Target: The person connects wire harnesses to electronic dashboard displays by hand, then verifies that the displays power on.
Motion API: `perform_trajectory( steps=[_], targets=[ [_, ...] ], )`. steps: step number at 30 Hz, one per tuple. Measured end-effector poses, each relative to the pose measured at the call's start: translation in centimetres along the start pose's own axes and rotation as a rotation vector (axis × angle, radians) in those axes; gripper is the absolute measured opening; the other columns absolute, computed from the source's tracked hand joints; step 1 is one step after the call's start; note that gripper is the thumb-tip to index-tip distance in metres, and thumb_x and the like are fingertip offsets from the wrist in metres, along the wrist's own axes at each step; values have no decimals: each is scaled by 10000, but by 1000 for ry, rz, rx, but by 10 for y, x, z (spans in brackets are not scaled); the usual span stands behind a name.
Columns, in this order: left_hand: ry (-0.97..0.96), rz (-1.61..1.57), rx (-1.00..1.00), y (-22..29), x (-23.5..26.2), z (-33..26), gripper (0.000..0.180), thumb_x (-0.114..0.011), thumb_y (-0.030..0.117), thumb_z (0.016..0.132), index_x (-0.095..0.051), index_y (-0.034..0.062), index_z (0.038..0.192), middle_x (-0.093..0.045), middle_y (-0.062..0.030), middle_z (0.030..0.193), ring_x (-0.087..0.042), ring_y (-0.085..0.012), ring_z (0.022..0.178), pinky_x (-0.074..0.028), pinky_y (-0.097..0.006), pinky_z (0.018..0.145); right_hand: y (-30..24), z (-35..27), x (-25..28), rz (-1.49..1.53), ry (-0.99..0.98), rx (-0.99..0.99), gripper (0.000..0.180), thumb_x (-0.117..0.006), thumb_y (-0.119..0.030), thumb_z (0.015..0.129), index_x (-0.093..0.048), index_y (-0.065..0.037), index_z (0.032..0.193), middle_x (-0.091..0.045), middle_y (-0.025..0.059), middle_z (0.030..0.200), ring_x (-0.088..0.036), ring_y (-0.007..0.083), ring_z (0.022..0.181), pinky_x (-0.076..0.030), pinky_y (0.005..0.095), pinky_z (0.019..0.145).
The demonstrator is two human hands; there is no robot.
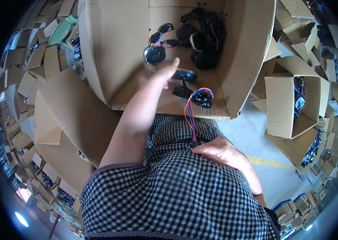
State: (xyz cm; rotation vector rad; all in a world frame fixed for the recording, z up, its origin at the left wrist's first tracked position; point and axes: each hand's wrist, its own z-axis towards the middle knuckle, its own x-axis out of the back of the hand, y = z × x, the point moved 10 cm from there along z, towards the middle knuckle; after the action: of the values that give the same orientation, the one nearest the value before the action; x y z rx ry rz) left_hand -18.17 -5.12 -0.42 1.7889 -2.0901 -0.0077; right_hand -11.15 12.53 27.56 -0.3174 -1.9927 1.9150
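My left hand [166, 76], slightly blurred, reaches into a large cardboard box [117, 44]. One finger points upward, and the hand is at the end of a black device [186, 75] with a shiny edge, seen edge-on; its grip is partly hidden. Below the device hangs a bundled black cable [201, 99]. Red, blue and orange wires [190, 116] arc from it over the box's near wall to my right hand [222, 153]. That hand is closed at the wire ends in front of my checked apron [177, 180], with most fingers out of sight.
Farther inside the box lie a similar square black device [154, 55] and a heap of black devices with cables [207, 40]. An open carton [281, 104] of black parts stands at right. Brown cartons [73, 100] and a green chair [62, 32] are at left.
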Motion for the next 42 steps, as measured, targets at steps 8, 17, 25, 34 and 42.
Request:
perform_trajectory(
  steps=[8,17,25,34,42],
  targets=[
    [-485,-719,-9,-20,-77,48,219,-649,160,750,-579,58,930,-630,-71,841,-630,-189,758,-508,-290,642,10,-21,5,60,101,-73,211,-566,-53,815,-589,-5,1019,-648,146,943,-648,260,798,-524,328,677],
    [-425,-1086,-939,49,51,-168,395,-500,32,850,-381,47,1226,-522,-117,1134,-559,-215,943,-507,-349,688,40,-27,42,426,444,-221,229,-460,-89,923,-509,10,1124,-598,61,741,-563,116,689,-440,233,672],
    [-230,-805,-1082,13,-21,-249,466,-463,143,916,-173,56,1269,-414,-101,1180,-480,-149,1001,-423,-294,835,23,22,32,620,387,-150,248,-493,-133,913,-522,-71,1151,-636,97,755,-386,27,463,-274,156,430],
    [277,-293,-962,1,76,-268,413,-576,216,830,-318,-24,1047,-573,-148,747,-606,-237,665,-466,-338,596,45,34,56,604,605,-147,259,-542,-75,868,-489,-49,1120,-522,7,641,-416,47,448,-316,163,387],
    [924,-992,-1344,-72,344,-302,378,-517,162,846,-376,34,1172,-490,-40,1026,-453,-99,914,-395,-280,820,74,34,83,718,880,-337,261,-559,-51,854,-484,-54,1105,-565,12,672,-528,53,545,-356,116,405]
  ],
)
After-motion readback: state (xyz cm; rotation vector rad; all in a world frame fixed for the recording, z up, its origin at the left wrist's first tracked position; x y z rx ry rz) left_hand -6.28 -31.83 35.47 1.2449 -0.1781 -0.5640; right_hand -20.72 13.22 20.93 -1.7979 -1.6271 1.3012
